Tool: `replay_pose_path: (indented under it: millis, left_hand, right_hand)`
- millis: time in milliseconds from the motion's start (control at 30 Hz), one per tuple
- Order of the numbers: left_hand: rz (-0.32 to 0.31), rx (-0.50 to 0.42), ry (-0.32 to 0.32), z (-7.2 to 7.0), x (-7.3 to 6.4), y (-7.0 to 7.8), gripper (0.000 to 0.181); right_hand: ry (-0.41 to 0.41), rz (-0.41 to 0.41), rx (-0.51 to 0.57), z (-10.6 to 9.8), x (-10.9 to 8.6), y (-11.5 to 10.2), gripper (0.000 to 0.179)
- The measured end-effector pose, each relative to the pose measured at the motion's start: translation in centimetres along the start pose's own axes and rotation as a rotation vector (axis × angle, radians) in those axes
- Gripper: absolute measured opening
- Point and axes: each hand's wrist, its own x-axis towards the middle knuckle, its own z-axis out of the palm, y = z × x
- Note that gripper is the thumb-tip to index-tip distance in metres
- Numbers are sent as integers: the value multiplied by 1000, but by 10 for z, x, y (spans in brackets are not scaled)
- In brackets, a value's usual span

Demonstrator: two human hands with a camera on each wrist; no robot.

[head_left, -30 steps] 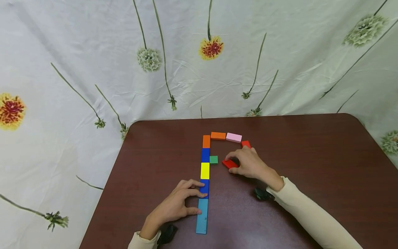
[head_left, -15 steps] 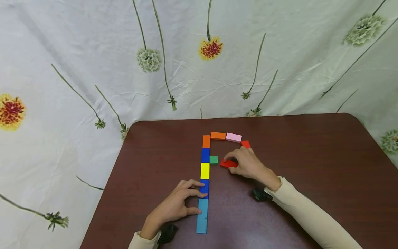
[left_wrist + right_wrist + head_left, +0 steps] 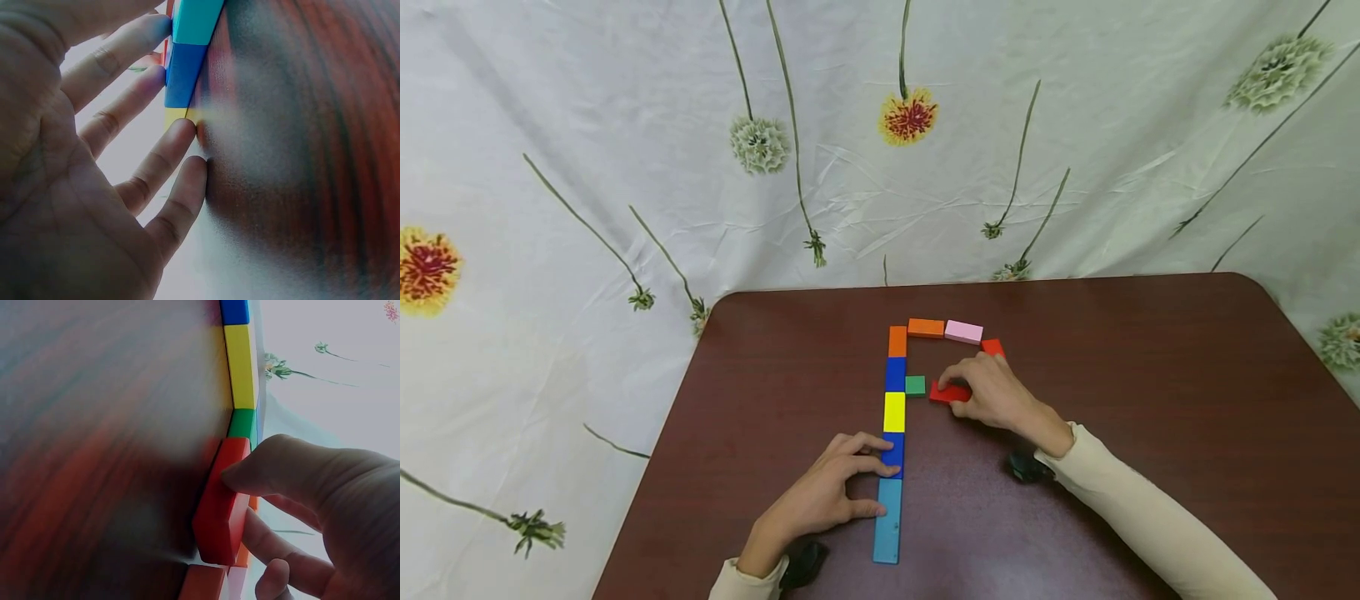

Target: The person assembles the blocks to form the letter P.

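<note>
My right hand [image 3: 996, 393] pinches a red block [image 3: 943, 392] between thumb and fingers, just right of a small green block [image 3: 915, 385]. In the right wrist view, my thumb presses on the red block's side. A second red block [image 3: 992, 345] shows partly behind my hand. My left hand [image 3: 827, 490] rests along a column of blocks. Its relaxed, spread fingers touch the lower blue block [image 3: 892, 454], and its thumb lies on the light blue block [image 3: 887, 533]. In the left wrist view, the fingertips line the column's side.
Above the lower blue block, the column continues with a yellow block [image 3: 894, 412], another blue block [image 3: 896, 374] and an orange block [image 3: 898, 341]. A second orange block [image 3: 926, 327] and a pink block [image 3: 964, 332] run rightward on the brown table [image 3: 1150, 375]. Floral cloth [image 3: 850, 183] hangs behind.
My right hand has slid the red block a little leftward, closer to the green block. The left hand and the other blocks have stayed put.
</note>
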Motion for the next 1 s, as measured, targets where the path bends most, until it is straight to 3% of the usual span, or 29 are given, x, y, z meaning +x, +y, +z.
replay_pose_path:
  millis: [1000]
  left_hand:
    - [-10,3,-6,0,0,0,42]
  right_hand:
    - [-37,32,32,-1,6,3,23]
